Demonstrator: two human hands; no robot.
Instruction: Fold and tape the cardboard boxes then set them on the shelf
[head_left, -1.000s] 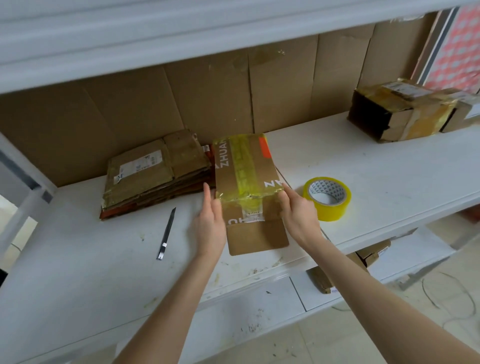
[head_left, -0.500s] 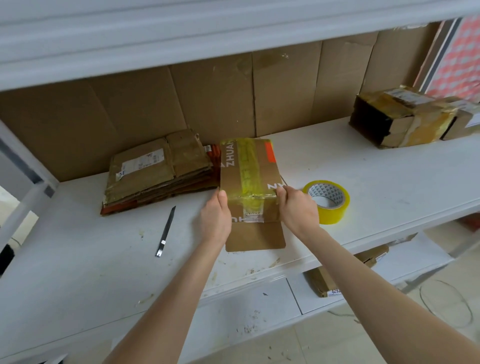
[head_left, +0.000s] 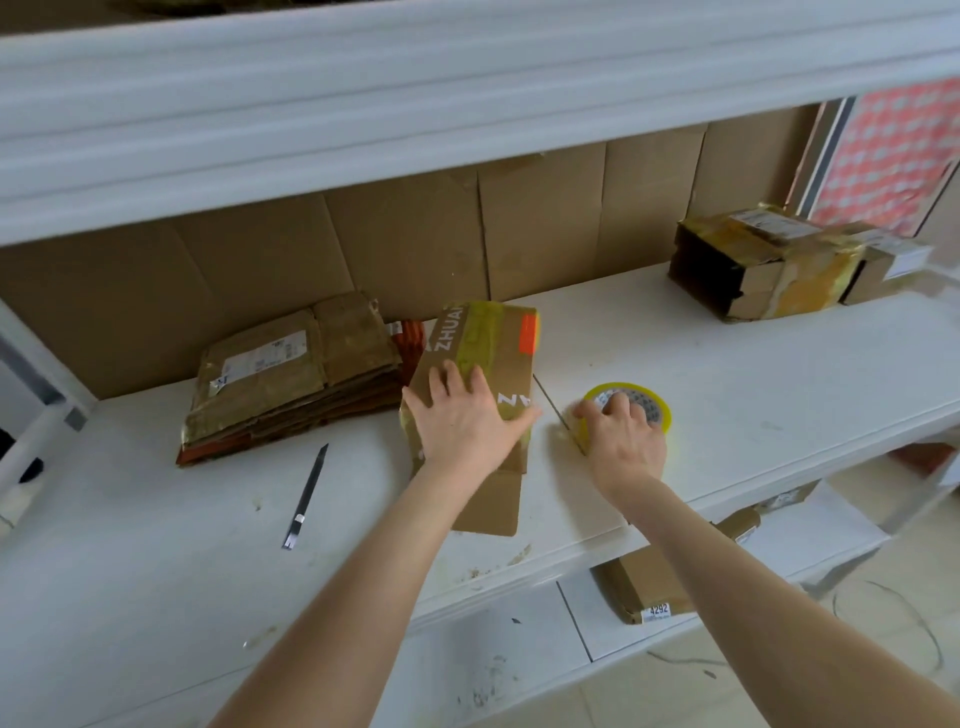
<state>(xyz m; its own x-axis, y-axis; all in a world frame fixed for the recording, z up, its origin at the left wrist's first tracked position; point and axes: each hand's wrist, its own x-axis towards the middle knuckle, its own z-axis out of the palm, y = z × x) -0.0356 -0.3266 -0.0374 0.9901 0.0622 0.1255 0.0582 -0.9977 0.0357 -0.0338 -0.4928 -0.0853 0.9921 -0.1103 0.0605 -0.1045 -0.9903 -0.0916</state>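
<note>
A white, scuffed shelf board (head_left: 727, 374) is seen as the work surface, backed by sheets of plain brown cardboard (head_left: 415, 249) and topped by a white shelf beam (head_left: 415, 104). A red-and-white checked panel (head_left: 893, 156) is visible at the upper right, and pale floor tiles (head_left: 779, 691) below.

The cardboard box (head_left: 493, 338) is laid near the middle of the board. Its long axis runs from the front edge toward the back, and an unfolded flap points at the person. Glossy yellowish tape runs lengthwise along its top, beside printed white letters and an orange patch.

The left hand (head_left: 465, 415) is pressed flat on the box with straight, spread fingers. The right hand (head_left: 621, 441) is curled over the yellow tape roll (head_left: 658, 408), just right of the box, and grips it.

A stack of flattened boxes (head_left: 291, 379), wrinkled and taped, lies to the left, touching the box. A slim black cutter (head_left: 306, 493) lies in front of the stack. Taped-up boxes (head_left: 763, 265) stand at the far right. A labelled carton (head_left: 649, 582) is seen on the lower shelf.
</note>
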